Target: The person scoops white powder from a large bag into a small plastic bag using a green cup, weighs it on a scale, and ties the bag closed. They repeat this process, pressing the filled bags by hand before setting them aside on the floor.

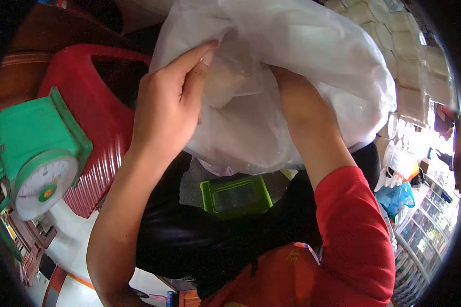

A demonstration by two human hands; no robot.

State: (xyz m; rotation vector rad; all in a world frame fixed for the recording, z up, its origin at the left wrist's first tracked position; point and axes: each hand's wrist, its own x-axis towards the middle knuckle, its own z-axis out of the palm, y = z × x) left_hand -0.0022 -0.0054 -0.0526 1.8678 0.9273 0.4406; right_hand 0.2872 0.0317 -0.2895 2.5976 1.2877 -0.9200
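A large translucent white plastic bag (333, 46) fills the upper middle of the view, with its mouth facing me. My left hand (176, 89) pinches the left side of the bag's opening between thumb and fingers. My right arm reaches into the bag, and my right hand is hidden inside it. Something pale shows dimly through the plastic near my left fingertips; I cannot make out what it is. Below the bag, between my legs, lies a bright green plastic tray or lid (235, 195).
A green dial scale (41, 148) stands at the left, beside a red plastic chair (95, 117). Stacked pale containers (412, 66) rise at the upper right. A blue plastic bag (396, 198) and glass-fronted shelves (429, 225) are at the right.
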